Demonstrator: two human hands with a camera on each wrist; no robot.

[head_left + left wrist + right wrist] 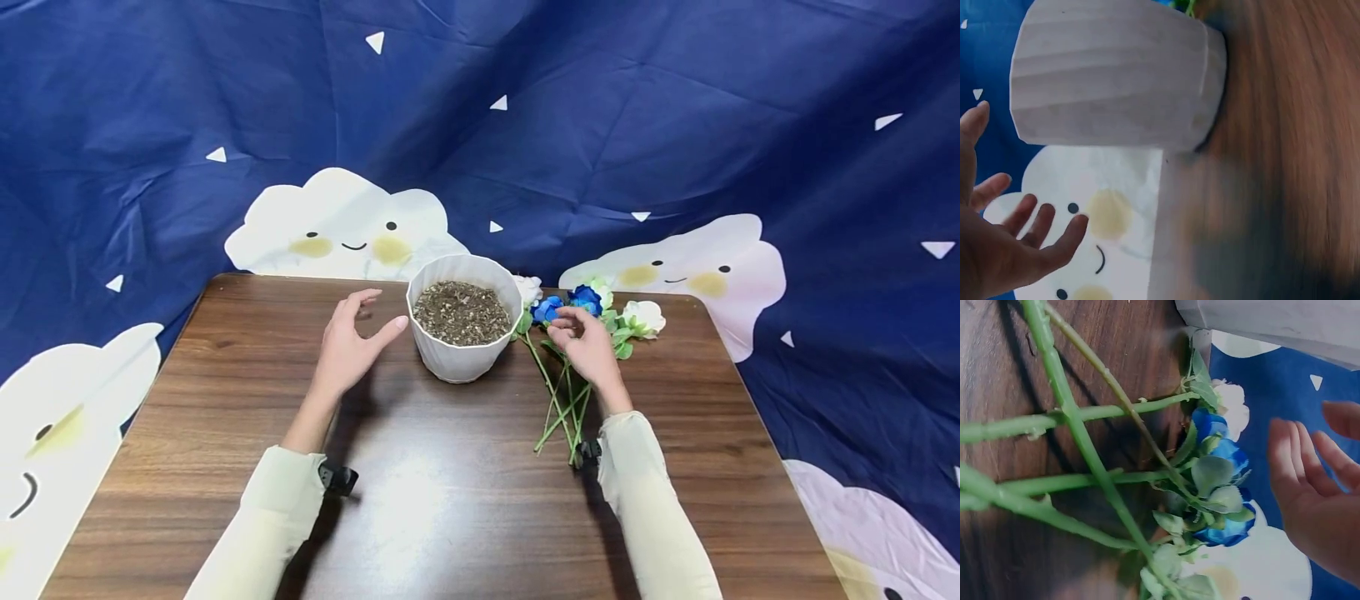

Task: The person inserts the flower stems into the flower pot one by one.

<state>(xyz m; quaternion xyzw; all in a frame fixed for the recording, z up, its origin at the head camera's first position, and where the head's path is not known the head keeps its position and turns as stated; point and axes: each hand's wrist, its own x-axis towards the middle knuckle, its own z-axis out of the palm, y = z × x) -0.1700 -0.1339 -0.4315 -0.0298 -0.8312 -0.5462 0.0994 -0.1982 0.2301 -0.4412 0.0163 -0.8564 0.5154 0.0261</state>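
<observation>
A white fluted flowerpot [459,364] stands toward the back of the table, with dark soil [461,313] inside. Just left of it is my left hand [351,346], fingers spread and thumb near the pot's side; it holds nothing. On the pot's right lie several long-stemmed flowers, among them a blue flower [585,301] and a white flower [643,318]. Over them hovers my right hand [587,346], fingers loosely bent with nothing between them. In the right wrist view, crossed green stems [1085,444] lie on the table, and the hand is apart from the blooms.
The brown wooden table [450,517] ends just behind the pot and flowers. Beyond it hangs a dark blue cloth [480,125] printed with smiling clouds and white triangles. Each wrist carries a small black camera [339,480].
</observation>
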